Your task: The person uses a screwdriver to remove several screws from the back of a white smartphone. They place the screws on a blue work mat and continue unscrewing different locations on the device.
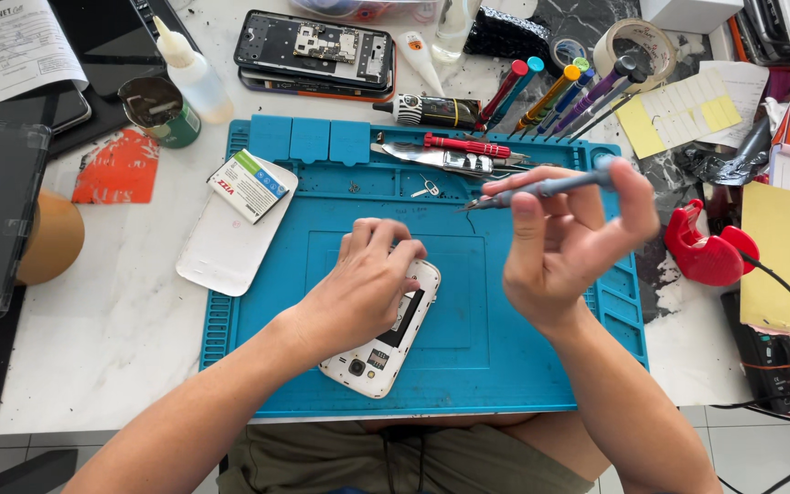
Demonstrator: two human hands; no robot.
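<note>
A: Left hand (363, 284) — what's its grip doing?

B: Closed down over the white phone (386, 334), palm and fingers pressing on the upper half. Phone lies back-up, cover off, near the middle of the blue repair mat (468, 366). Looks pinned flat so it won't slide.

A: Right hand (564, 242)?

B: Raised above the mat, well clear of the phone. Fingertips pinched shut around a slim grey screwdriver (541, 187), held almost level with the tip pointing left. Fine pinch, probably for turning small screws.

A: Anything loose nearby?

B: White back cover (221, 252) sits half off the mat's left edge, a small battery (249, 186) on top of it — parked aside, out of the work zone. Tweezers (450, 162) and a red-handled driver (468, 144) lie in the mat's top tray, within reach.

A: Beyond the mat?

B: A row of coloured screwdrivers (560, 96) fanned out on the table (112, 320), a squeeze bottle (194, 73), a tape roll (635, 46), and another opened phone (314, 50) at the top.
</note>
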